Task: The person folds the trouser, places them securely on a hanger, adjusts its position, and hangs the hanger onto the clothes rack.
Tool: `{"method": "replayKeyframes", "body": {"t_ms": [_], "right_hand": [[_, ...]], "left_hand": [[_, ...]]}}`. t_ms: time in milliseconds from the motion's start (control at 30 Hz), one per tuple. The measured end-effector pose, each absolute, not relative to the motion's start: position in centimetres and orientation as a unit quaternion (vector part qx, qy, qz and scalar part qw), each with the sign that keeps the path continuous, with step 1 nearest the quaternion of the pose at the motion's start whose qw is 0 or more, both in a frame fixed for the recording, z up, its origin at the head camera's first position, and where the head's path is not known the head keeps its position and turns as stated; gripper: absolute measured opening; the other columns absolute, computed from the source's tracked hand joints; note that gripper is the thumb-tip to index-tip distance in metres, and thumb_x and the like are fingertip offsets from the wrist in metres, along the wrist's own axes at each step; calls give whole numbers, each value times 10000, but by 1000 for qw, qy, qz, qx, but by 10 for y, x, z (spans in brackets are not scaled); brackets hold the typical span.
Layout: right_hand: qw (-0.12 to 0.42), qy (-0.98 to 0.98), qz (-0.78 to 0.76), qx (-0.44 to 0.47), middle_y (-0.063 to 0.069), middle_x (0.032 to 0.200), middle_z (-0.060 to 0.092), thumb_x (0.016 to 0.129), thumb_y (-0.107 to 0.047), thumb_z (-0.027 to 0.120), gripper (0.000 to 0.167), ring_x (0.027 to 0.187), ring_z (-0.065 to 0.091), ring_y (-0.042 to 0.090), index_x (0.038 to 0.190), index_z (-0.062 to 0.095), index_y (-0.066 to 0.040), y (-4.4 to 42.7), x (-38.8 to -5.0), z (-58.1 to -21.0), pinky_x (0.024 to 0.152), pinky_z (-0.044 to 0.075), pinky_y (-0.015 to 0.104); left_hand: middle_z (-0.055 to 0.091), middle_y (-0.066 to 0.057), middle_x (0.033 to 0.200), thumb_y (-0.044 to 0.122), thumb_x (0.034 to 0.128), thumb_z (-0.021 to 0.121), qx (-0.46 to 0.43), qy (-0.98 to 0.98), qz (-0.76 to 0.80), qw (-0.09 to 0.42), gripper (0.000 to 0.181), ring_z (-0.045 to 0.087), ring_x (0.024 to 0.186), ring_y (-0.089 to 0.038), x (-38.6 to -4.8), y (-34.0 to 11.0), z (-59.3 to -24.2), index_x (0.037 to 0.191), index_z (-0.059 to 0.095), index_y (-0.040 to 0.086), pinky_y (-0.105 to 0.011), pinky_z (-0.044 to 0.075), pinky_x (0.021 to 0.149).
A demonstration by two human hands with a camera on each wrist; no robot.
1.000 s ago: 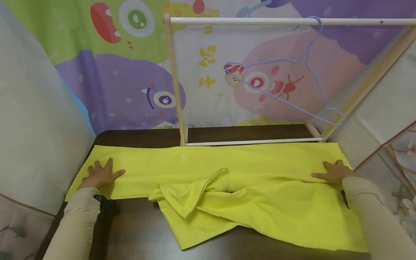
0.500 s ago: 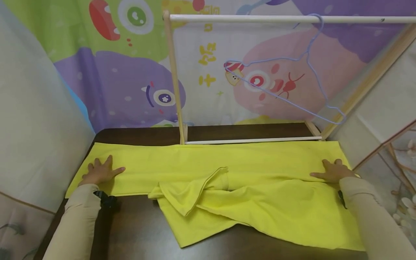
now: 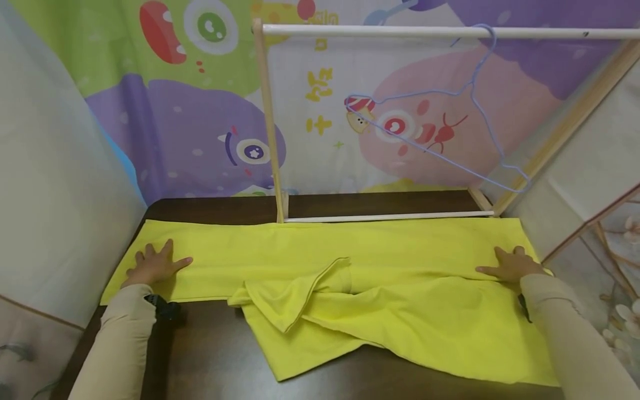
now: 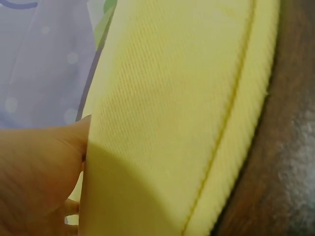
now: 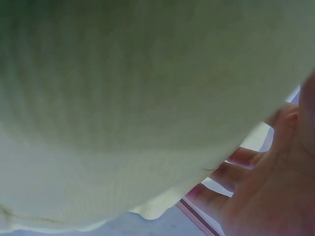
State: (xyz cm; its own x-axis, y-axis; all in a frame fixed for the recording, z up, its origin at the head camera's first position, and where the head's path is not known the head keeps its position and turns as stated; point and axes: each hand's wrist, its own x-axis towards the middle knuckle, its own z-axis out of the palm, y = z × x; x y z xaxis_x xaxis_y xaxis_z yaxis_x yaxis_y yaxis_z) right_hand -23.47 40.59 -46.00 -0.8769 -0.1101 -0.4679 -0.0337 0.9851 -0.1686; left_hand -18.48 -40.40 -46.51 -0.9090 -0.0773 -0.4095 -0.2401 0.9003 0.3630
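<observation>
A yellow cloth [image 3: 320, 250] lies across the dark table, its back part a long flat band and its front part bunched, with a folded-over corner near the middle. On the band's left end rests the left hand [image 3: 154, 265], fingers spread. The right hand [image 3: 512, 264] lies with spread fingers on the band's right end. In the left wrist view the left hand [image 4: 39, 172] is beside the cloth's stitched edge [image 4: 216, 147]. Pale fabric fills much of the right wrist view, hiding part of the right hand [image 5: 270, 182].
Behind the cloth stands a wooden rack with a white top rail [image 3: 380, 32], from which a blue wire hanger [image 3: 440, 91] hangs. A cartoon-printed curtain [image 3: 200, 133] covers the back. The brown table surface [image 3: 215, 350] shows in front of the band on the left.
The right hand has shifted very slightly to the left. The left hand and the cloth stay nearly as they were.
</observation>
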Motion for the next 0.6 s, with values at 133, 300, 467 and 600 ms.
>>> {"method": "replayKeyframes", "body": {"t_ms": [133,300,467,600], "right_hand": [[234,968,-74,-42,548,1264,200,874,-754,435,1138,1031,419,669,1434,171,201,407,-233,-462,710,433,695],[211,973,-67,-67,509,1300,300,909,-706,437,1059,1105,371,645,1383,278,227,406,-231,-465,790,408,695],[182,977,-56,-93,445,1281,426,939,-644,459,956,1103,407,613,1320,385,230,404,-227,-458,850,387,685],[166,979,-58,-104,438,1252,456,955,-611,464,898,1096,418,622,1302,419,216,404,-223,-452,857,384,682]], "left_hand": [[-62,-503,1406,693,919,425,-81,959,198,187,1023,-38,1249,-724,-187,-405,-468,1516,42,-44,-855,108,874],[58,-516,1389,599,962,441,-69,963,180,186,928,90,1229,-725,-184,-411,-465,1471,150,-121,-816,210,892],[219,-511,1363,450,996,472,-42,966,183,177,800,227,1227,-677,-179,-414,-457,1382,272,-222,-711,262,984],[274,-495,1355,442,1001,479,-17,967,191,169,780,254,1244,-649,-177,-410,-455,1357,319,-233,-692,266,1002]]}}
